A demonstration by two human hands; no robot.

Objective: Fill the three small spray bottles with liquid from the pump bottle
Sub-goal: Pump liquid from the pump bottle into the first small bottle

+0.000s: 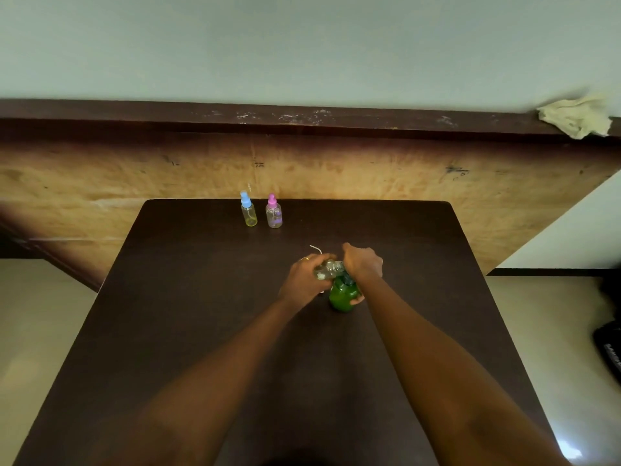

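With fingers [318, 261] of left hand [302, 280] clamped round clear spray bottle [331, 269], holds it lying sideways, one end at head of green pump bottle [341, 297] just right; grips that with right hand [363, 264], thumb round body.

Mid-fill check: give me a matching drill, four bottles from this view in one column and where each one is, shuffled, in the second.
1 blue-capped bottle
2 pink-capped bottle
3 green pump bottle
4 clear bottle

A gripped by the right hand
B held tilted in the left hand
C far edge of the table, right one of the pair
D far edge of the table, left one of the pair

Pairs: 1-D, 2-C, 3-A, 4-B
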